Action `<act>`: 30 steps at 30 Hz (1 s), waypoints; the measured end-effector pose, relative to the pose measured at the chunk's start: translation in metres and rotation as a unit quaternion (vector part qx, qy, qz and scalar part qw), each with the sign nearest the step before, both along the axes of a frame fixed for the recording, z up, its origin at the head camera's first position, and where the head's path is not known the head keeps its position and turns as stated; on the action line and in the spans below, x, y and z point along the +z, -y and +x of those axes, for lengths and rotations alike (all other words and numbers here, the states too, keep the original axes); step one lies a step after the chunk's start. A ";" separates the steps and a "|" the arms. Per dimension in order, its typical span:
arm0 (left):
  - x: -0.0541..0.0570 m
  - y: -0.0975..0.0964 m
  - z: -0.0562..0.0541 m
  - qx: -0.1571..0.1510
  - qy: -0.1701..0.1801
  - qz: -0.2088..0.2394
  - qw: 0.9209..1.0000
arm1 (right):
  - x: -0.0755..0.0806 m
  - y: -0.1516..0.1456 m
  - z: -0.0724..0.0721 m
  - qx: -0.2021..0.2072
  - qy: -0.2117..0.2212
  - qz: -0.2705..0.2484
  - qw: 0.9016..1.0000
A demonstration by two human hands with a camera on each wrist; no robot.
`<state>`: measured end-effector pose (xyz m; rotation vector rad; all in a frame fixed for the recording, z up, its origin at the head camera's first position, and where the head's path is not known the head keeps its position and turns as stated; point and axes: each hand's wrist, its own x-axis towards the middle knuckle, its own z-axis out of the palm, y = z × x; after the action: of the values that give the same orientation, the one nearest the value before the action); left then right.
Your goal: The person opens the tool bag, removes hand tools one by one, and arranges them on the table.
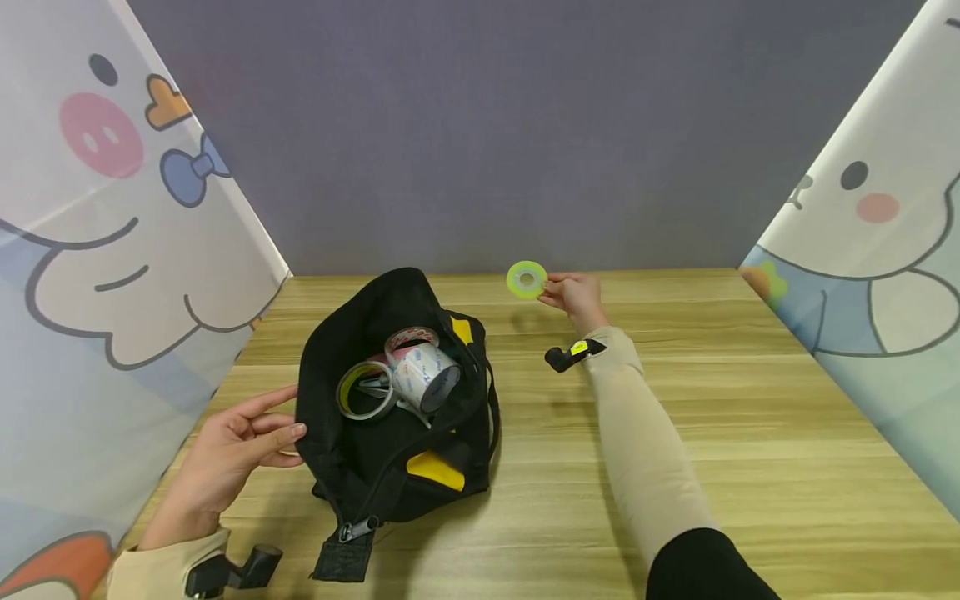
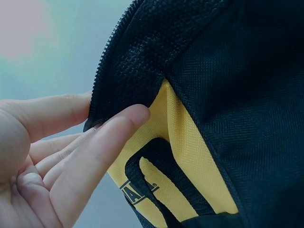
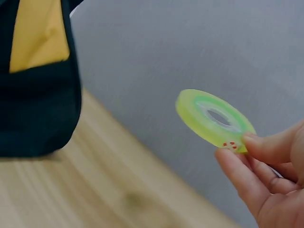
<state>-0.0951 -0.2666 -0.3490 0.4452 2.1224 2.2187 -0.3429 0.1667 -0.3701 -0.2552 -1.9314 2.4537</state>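
A black and yellow zip bag (image 1: 468, 446) stands with its mouth wide on the table, left of centre in the head view. My left hand (image 1: 232, 454) pinches the bag's left rim between thumb and fingers; the zip edge shows close up in the left wrist view (image 2: 102, 71). Inside lie a wide roll of tape (image 1: 426, 377), a white and yellow tape ring (image 1: 345, 392) and a reddish roll (image 1: 411, 336). Right of the bag, my right hand (image 1: 576, 298) pinches a thin yellow-green roll of tape (image 3: 190, 114) by its edge, held above the table's far side.
The wood-grain table (image 1: 555, 467) meets a grey panel (image 1: 517, 133) at the back. Cartoon-printed panels (image 1: 225, 242) border the table left and right. A zip pull (image 1: 358, 529) and strap end hang at the bag's near side.
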 end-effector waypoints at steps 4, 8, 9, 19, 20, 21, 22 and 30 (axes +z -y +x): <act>-0.002 0.000 0.000 0.001 0.004 0.008 1.000 | -0.019 0.001 0.001 -0.033 0.010 -0.025 0.999; -0.004 0.001 0.000 0.002 0.008 0.016 1.000 | -0.036 0.003 0.003 -0.059 0.032 -0.039 0.997; -0.004 0.002 0.000 0.002 0.009 0.016 1.000 | -0.040 0.004 0.003 -0.064 0.037 -0.044 0.996; -0.005 0.003 0.000 -0.002 0.006 0.018 1.000 | -0.057 0.005 0.001 -0.061 0.080 0.002 0.995; -0.005 0.003 -0.001 -0.003 0.004 0.018 1.000 | -0.057 0.004 0.001 -0.057 0.081 0.013 0.995; -0.005 0.003 -0.001 -0.004 0.002 0.018 1.000 | -0.057 0.004 0.000 -0.053 0.082 0.028 0.995; -0.005 0.003 -0.001 -0.005 0.001 0.018 1.000 | -0.057 0.004 0.000 -0.050 0.083 0.043 0.994; -0.004 0.003 -0.002 -0.015 -0.008 0.017 1.000 | -0.056 -0.001 -0.009 -0.004 0.107 0.142 0.984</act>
<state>-0.0972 -0.2691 -0.3527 0.4937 2.0736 2.2463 -0.3521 0.1678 -0.4257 -0.5372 -2.3252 2.1855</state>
